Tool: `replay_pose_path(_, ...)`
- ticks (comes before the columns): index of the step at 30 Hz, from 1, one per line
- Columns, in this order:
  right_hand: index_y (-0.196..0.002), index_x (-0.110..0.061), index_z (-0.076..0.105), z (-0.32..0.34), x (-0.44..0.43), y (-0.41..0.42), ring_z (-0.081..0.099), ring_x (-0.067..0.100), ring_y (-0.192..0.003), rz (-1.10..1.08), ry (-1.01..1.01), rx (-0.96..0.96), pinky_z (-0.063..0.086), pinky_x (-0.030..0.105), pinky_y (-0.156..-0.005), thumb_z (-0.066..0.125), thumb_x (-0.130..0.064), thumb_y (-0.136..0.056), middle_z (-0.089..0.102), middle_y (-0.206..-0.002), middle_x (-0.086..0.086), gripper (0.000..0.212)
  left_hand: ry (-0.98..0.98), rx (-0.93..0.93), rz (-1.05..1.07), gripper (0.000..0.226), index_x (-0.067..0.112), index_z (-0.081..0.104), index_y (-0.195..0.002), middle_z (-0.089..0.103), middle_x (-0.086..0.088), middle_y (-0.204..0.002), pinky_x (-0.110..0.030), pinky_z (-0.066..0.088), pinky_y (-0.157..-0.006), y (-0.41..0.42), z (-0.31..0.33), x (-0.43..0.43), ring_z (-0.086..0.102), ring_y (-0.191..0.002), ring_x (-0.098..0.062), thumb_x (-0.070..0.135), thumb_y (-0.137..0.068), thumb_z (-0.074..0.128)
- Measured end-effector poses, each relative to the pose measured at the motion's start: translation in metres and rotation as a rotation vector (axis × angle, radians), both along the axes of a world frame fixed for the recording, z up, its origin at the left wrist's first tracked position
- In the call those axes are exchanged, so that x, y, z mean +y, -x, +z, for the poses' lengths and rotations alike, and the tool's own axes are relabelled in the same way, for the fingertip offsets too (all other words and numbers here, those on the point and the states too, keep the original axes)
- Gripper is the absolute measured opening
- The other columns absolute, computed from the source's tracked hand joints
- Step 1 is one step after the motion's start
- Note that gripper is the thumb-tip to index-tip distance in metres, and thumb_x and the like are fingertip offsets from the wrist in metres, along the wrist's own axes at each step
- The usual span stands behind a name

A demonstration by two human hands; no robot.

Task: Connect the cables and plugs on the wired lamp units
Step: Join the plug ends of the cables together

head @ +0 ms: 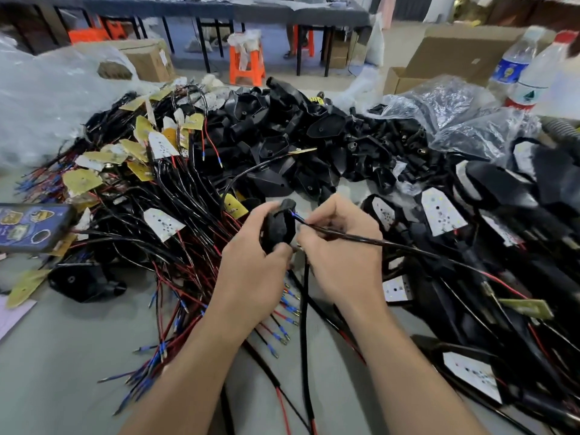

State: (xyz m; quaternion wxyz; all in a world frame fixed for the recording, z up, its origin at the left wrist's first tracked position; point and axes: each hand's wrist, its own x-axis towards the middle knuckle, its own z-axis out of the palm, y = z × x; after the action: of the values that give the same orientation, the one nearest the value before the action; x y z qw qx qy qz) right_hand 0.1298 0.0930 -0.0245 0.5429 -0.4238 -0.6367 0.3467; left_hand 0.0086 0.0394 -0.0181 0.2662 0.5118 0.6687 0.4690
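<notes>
1. Workshop w/ long tables and an orange stool [246, 64] at the back. Up front is a grey desk [62, 356] buried in lamp parts.
2. Landmark = black lamp housing [279, 227], held just above the desk, near centre. The left hand [251, 265] wraps it, fingers curled round the body, grasping it.
3. The right hand [342, 252], just right of the housing, pinches a black cable [361, 240] betw. thumb and fingertips. The cable runs off right toward the fitted units.
4. The cable's blue-sleeved terminal [295, 216] sits at the housing's upper-right edge. Can't tell if it's already inside an opening.
5. A second black lead [303, 309] drops from below the housing toward the viewer. Whether it's threaded through is hidden.
6. Left of the housing: heap of wired LED boards [150, 183] w/ red/black leads. Behind it: pile of empty black shells [282, 136]. Right of it: units w/ white LED boards fitted [439, 211]. Far left: a phone [28, 227].
7. Step in hand, prob.: feeding the cable end into the housing. The unused heap is big, so the batch looks far from done.
8. Next move calls for keeping the housing steady, lining the terminal up w/ its hole, then pushing along the cable's axis. Grip close to the tip, as the thin lead may buckle.
</notes>
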Motion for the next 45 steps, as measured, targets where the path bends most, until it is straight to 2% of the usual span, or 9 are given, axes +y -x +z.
replay_pose_path(7, -0.071, -0.024, 0.059, 0.003, -0.013, 0.000, 0.061, 0.015, -0.058, 0.055, -0.051, -0.047, 0.052, 0.035, -0.055, 0.067, -0.007, -0.073, 0.062, -0.064, -0.004, 0.019, 0.015, -0.081, 0.074, 0.074, 0.045, 0.047, -0.145, 0.071, 0.026, -0.111, -0.009, 0.047, -0.087, 0.002, -0.011, 0.003, 0.063, -0.102, 0.013, 0.004, -0.086, 0.066)
replay_pose_path(11, -0.072, -0.024, 0.057, 0.001, -0.015, 0.004, 0.057, 0.011, -0.057, 0.034, -0.085, -0.115, 0.045, 0.022, -0.053, 0.067, -0.006, -0.073, 0.061, -0.065, -0.006, 0.021, 0.004, -0.132, 0.162, 0.068, 0.044, 0.048, -0.143, 0.069, 0.028, -0.095, -0.002, 0.045, -0.072, 0.003, -0.008, 0.001, 0.064, -0.091, 0.017, 0.011, -0.088, 0.070)
replay_pose_path(16, -0.081, -0.028, 0.057, -0.003, -0.015, 0.007, 0.062, 0.013, -0.063, -0.144, -0.013, -0.143, 0.051, 0.026, -0.056, 0.061, -0.022, -0.076, 0.063, -0.069, -0.009, 0.009, -0.005, -0.207, 0.096, 0.049, 0.045, 0.059, -0.123, 0.077, 0.014, -0.084, -0.038, 0.063, -0.073, -0.002, -0.006, -0.006, 0.075, -0.071, -0.013, 0.012, -0.088, 0.070)
replay_pose_path(21, -0.081, -0.028, 0.063, -0.001, -0.014, 0.003, 0.065, 0.010, -0.072, -0.124, 0.041, -0.111, 0.053, 0.024, -0.063, 0.069, -0.018, -0.081, 0.067, -0.074, -0.010, 0.012, -0.099, 0.008, 0.010, 0.047, 0.045, 0.063, -0.126, 0.072, 0.027, -0.087, -0.005, 0.047, -0.067, -0.007, -0.003, -0.013, 0.069, -0.080, 0.000, 0.020, -0.087, 0.071)
replay_pose_path(27, -0.069, -0.016, 0.072, 0.000, -0.003, -0.003, 0.072, 0.016, -0.088, -0.101, 0.225, 0.130, 0.056, 0.034, -0.081, 0.081, 0.003, -0.075, 0.075, -0.092, -0.006, 0.021, -0.138, -0.211, -0.189, 0.047, 0.038, 0.067, -0.130, 0.079, 0.008, -0.095, -0.023, 0.060, -0.077, -0.007, -0.003, -0.019, 0.076, -0.091, -0.012, 0.045, -0.084, 0.065)
replay_pose_path(30, -0.070, -0.014, 0.073, 0.004, 0.000, -0.006, 0.074, 0.021, -0.084, 0.063, 0.278, 0.147, 0.058, 0.040, -0.077, 0.083, 0.002, -0.075, 0.077, -0.088, 0.003, 0.019, -0.162, -0.354, -0.063, 0.026, 0.031, 0.080, -0.106, 0.080, -0.002, -0.089, -0.028, 0.061, -0.066, -0.004, -0.002, -0.009, 0.078, -0.083, -0.021, 0.036, -0.102, 0.055)
replay_pose_path(35, -0.062, -0.019, 0.073, 0.010, -0.006, -0.004, 0.069, 0.019, -0.063, 0.290, 0.429, 0.352, 0.054, 0.028, -0.056, 0.083, -0.009, -0.063, 0.074, -0.072, 0.009, 0.014, -0.163, 0.050, 0.127, 0.031, 0.045, 0.075, -0.110, 0.074, 0.025, -0.095, -0.015, 0.055, -0.077, 0.010, -0.009, -0.001, 0.070, -0.088, 0.001, 0.019, -0.093, 0.073)
replay_pose_path(39, -0.065, -0.018, 0.074, 0.012, -0.005, -0.016, 0.064, 0.014, -0.050, 0.330, 0.515, 0.404, 0.045, 0.018, -0.044, 0.084, -0.009, -0.066, 0.069, -0.061, 0.009, 0.013, -0.121, -0.048, -0.035, 0.049, 0.046, 0.079, -0.098, 0.079, 0.020, -0.093, -0.022, 0.060, -0.084, 0.011, -0.010, 0.001, 0.074, -0.091, -0.001, -0.001, -0.090, 0.072)
replay_pose_path(45, -0.101, -0.008, 0.078, 0.016, -0.005, -0.029, 0.073, 0.025, -0.096, 0.558, 0.713, 0.499, 0.062, 0.034, -0.078, 0.068, -0.026, -0.093, 0.077, -0.105, 0.012, 0.023, -0.165, 0.013, 0.113, 0.042, 0.054, 0.076, -0.082, 0.074, 0.032, -0.080, -0.001, 0.047, -0.072, 0.017, -0.006, -0.002, 0.070, -0.081, 0.013, 0.013, -0.089, 0.081)
